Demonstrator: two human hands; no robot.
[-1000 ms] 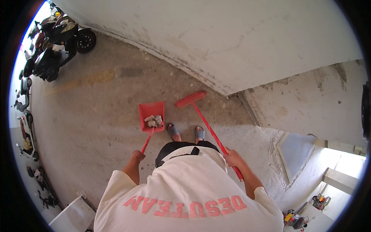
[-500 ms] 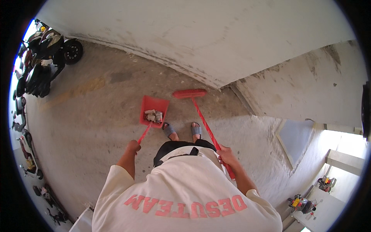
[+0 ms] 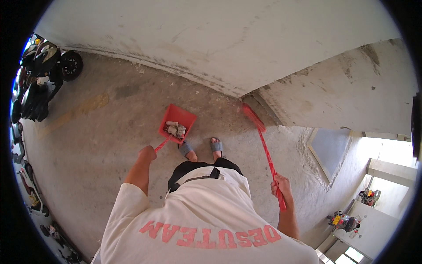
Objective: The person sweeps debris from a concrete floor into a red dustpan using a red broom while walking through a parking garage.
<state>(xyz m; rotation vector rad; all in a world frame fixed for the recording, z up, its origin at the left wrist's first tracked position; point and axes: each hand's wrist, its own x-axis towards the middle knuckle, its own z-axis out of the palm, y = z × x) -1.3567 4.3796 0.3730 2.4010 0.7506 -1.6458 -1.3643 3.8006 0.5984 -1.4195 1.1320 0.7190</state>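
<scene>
My left hand (image 3: 147,153) is closed round the handle of a red dustpan (image 3: 187,118). Crumpled, paper-like litter (image 3: 175,129) lies in the pan close to its handle side. On the right, my right hand (image 3: 282,185) grips a red broom (image 3: 267,152) by the upper part of its stick. The broom's red bristle head (image 3: 253,118) is down by the corner where the wall meets the ledge, tilted away to the upper left. Between the two tools are my feet in grey slippers (image 3: 187,149).
A pale scuffed wall (image 3: 211,39) runs across the far side and meets a low stained ledge (image 3: 325,92) at right. Parked motorbikes (image 3: 44,75) line the left edge. More motorbikes (image 3: 345,221) stand at lower right. Concrete floor (image 3: 110,127) surrounds me.
The broom has swung right, its head going from in front of the feet to the wall corner and turning steeper. My right hand moved right with it. The dustpan has tilted slightly.
</scene>
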